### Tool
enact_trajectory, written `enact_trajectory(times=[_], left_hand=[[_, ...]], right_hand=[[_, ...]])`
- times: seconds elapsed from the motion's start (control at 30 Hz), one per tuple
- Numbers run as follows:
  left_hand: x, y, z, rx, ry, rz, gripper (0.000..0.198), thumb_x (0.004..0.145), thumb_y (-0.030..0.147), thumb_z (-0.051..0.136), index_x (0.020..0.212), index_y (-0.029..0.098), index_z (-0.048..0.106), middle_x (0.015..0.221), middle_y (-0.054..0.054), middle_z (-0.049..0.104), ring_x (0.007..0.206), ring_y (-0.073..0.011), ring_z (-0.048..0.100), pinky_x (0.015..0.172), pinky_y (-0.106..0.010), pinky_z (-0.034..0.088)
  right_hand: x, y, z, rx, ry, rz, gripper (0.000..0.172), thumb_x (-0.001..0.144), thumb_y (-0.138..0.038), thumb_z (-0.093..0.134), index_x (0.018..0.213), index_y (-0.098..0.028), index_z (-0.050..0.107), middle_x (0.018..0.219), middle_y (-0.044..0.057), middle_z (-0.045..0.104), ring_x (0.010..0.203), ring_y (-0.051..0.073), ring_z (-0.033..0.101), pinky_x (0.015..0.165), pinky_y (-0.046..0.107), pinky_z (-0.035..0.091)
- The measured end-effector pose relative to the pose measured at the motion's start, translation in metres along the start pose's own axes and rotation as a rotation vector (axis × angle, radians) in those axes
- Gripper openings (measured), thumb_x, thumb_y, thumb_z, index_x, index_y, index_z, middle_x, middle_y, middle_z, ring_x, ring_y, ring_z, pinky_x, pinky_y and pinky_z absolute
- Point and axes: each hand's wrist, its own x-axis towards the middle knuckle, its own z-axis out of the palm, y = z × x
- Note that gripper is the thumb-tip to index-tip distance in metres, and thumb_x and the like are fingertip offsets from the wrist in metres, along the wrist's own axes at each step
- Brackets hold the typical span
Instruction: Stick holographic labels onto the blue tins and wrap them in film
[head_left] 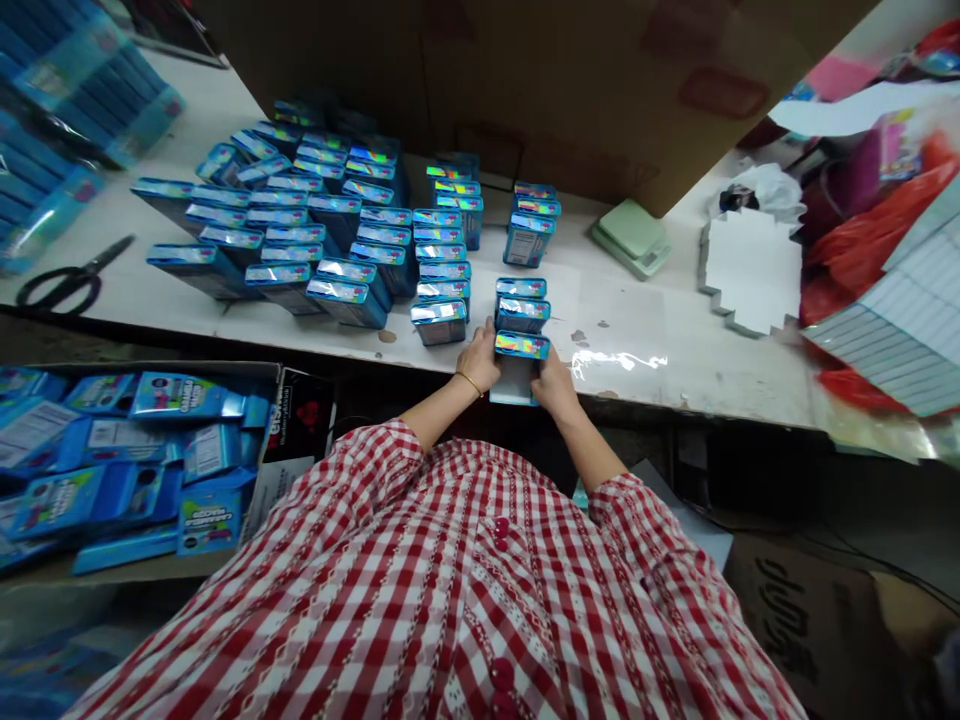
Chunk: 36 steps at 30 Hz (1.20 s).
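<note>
My left hand (pixel 478 360) and my right hand (pixel 556 385) grip the two sides of a blue box with a holographic top strip (pixel 514 380), whose pale lower face shows between them. The box stands at the table's front edge. Its top touches or nearly touches a short row of matching boxes (pixel 522 312). My left fingertips sit next to another upright box (pixel 439 322). Further back, many matching boxes stand in close rows (pixel 322 235). A gold bangle circles my left wrist.
A large cardboard carton (pixel 480 70) overhangs the white table (pixel 675 370). Black scissors (pixel 71 280), a pale green scale (pixel 630 238) and a white stepped sheet (pixel 750 270) lie on it. An open carton of blue packs (pixel 127 470) sits low at left; red bags (pixel 870 235) lie at right.
</note>
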Motion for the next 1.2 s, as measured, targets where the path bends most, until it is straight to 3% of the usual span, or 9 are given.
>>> enact_trajectory(times=[0.1,0.17,0.27,0.37,0.63,0.83,0.97,1.1,1.2], left_hand=[[0.011,-0.001,-0.001,-0.019,0.031,-0.062,0.074,0.079,0.02,0.047,0.145,0.01,0.016,0.128,-0.019,0.047,0.11,-0.0307,0.054,0.091,-0.039,0.044],[0.015,-0.002,-0.002,-0.022,0.025,-0.08,0.07,0.081,0.024,0.046,0.144,0.009,0.02,0.125,-0.019,0.05,0.111,-0.0307,0.054,0.092,-0.04,0.044],[0.017,-0.004,-0.003,-0.016,-0.004,-0.085,0.067,0.081,0.03,0.047,0.142,0.011,0.027,0.118,-0.017,0.055,0.108,-0.03,0.056,0.091,-0.039,0.045],[0.016,-0.004,-0.006,-0.018,-0.01,-0.086,0.066,0.081,0.031,0.048,0.142,0.012,0.029,0.116,-0.016,0.057,0.107,-0.0295,0.057,0.091,-0.038,0.045],[0.016,-0.009,0.002,-0.094,0.043,-0.055,0.065,0.08,0.022,0.048,0.141,0.008,0.029,0.118,-0.018,0.056,0.104,-0.0303,0.058,0.089,-0.039,0.046],[0.014,-0.01,0.0,-0.141,0.055,-0.023,0.066,0.078,0.029,0.052,0.139,0.009,0.032,0.112,-0.016,0.057,0.103,-0.0296,0.057,0.088,-0.038,0.047],[0.005,-0.008,0.0,-0.123,0.089,0.033,0.062,0.082,0.03,0.048,0.138,0.007,0.034,0.115,-0.017,0.053,0.107,-0.0291,0.054,0.091,-0.038,0.045],[0.003,-0.007,0.003,-0.089,0.112,0.052,0.056,0.085,0.024,0.041,0.136,0.003,0.035,0.116,-0.019,0.051,0.107,-0.0282,0.054,0.091,-0.039,0.045],[0.006,-0.011,0.003,-0.104,0.12,0.052,0.055,0.085,0.025,0.043,0.136,0.005,0.037,0.116,-0.018,0.051,0.106,-0.0273,0.055,0.091,-0.038,0.046]], right_hand=[[0.018,-0.004,-0.01,-0.071,-0.053,0.109,0.065,0.077,-0.025,0.047,0.138,-0.015,0.026,0.116,0.012,0.06,0.102,0.027,0.058,0.085,0.039,0.046],[0.025,-0.007,-0.014,-0.151,-0.116,0.211,0.056,0.077,-0.031,0.05,0.129,-0.015,0.038,0.105,0.011,0.065,0.099,0.028,0.059,0.083,0.038,0.046],[0.027,-0.013,-0.014,-0.265,-0.175,0.291,0.037,0.078,-0.031,0.047,0.111,-0.016,0.05,0.103,0.014,0.065,0.099,0.03,0.06,0.08,0.038,0.047],[0.026,-0.021,-0.011,-0.32,-0.182,0.325,0.038,0.078,-0.028,0.048,0.114,-0.014,0.046,0.102,0.017,0.064,0.096,0.03,0.061,0.078,0.04,0.047],[0.029,-0.026,-0.001,-0.367,-0.144,0.301,0.036,0.082,-0.012,0.038,0.117,-0.012,0.045,0.099,0.021,0.064,0.093,0.03,0.062,0.08,0.044,0.044],[0.011,0.014,-0.023,0.017,-0.059,0.237,0.041,0.081,-0.041,0.047,0.117,-0.021,0.053,0.087,0.005,0.065,0.084,0.022,0.061,0.079,0.037,0.046],[0.003,0.023,-0.019,0.124,0.104,0.145,0.046,0.085,-0.043,0.037,0.117,-0.018,0.058,0.096,0.008,0.061,0.088,0.02,0.058,0.085,0.036,0.045],[0.001,0.016,-0.004,0.142,0.004,0.021,0.042,0.086,-0.036,0.035,0.113,-0.016,0.06,0.096,0.01,0.058,0.093,0.021,0.057,0.086,0.035,0.045],[0.012,0.024,-0.019,0.219,-0.078,0.014,0.045,0.088,-0.045,0.033,0.1,-0.015,0.065,0.086,0.008,0.06,0.084,0.021,0.059,0.081,0.036,0.048]])
